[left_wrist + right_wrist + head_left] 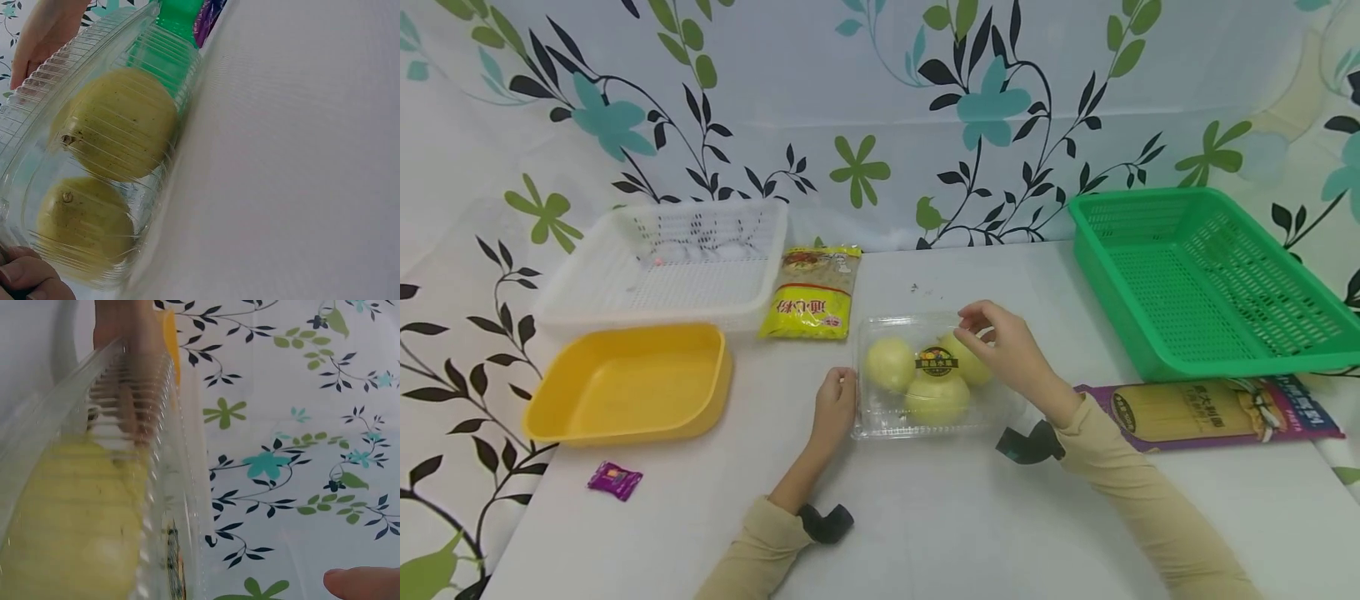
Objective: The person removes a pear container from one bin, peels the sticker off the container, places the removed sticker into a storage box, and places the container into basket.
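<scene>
A clear plastic clamshell fruit box [898,425] sits on the table with its lid down. Three round yellow-green fruits with brown specks, like pears [128,125], show through it, and a dark label [937,361] is on the lid. At the box's left edge my left hand [836,403] has its fingers curled, holding that edge; in the left wrist view its fingers [34,278] are at the box's near end. Over the far right corner is my right hand [1004,343], fingers bent, thumb and forefinger apart. One fingertip [365,583] shows away from the box in the right wrist view.
Behind on the left are a white basket [658,320], a yellow tub [628,383] and a yellow-labelled bag [811,300]. A purple-wrapped candy [614,481] lies front left. To the right are a green basket [1165,292] and a purple pasta pack [1202,412].
</scene>
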Available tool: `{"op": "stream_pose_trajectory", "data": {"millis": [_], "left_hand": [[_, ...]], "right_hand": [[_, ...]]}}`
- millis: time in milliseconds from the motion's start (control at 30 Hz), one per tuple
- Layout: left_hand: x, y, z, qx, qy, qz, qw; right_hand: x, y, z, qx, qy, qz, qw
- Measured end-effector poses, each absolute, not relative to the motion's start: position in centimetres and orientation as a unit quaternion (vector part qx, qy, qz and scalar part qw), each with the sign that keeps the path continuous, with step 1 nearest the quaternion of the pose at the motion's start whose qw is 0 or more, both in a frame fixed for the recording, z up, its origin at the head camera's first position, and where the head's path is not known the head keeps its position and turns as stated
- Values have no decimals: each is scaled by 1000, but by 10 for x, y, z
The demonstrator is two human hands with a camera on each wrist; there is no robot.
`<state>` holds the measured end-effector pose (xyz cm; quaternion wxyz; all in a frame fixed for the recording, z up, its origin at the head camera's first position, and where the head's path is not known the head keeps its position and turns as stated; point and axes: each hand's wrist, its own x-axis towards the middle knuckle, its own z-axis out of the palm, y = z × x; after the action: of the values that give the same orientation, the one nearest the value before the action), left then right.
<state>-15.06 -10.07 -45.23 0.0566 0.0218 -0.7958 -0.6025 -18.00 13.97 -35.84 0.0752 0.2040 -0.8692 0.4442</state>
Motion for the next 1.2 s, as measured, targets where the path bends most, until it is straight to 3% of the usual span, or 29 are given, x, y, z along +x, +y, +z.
{"op": "stream_pose_trajectory", "data": {"millis": [367, 700, 933, 1200], "left_hand": [[-139, -95, -427, 14, -793, -607, 50], [-148, -102, -461, 14, -776, -628, 54], [-149, -102, -461, -5, -779, -623, 67], [-146, -102, -447, -15, -768, -638, 45]], "right_hand": [[-176, 111, -377, 257, -858, 445, 18], [-176, 104, -390, 240, -880, 409, 35], [-175, 103, -395, 233, -886, 399, 48], [-176, 101, -395, 242, -888, 385, 68]]}}
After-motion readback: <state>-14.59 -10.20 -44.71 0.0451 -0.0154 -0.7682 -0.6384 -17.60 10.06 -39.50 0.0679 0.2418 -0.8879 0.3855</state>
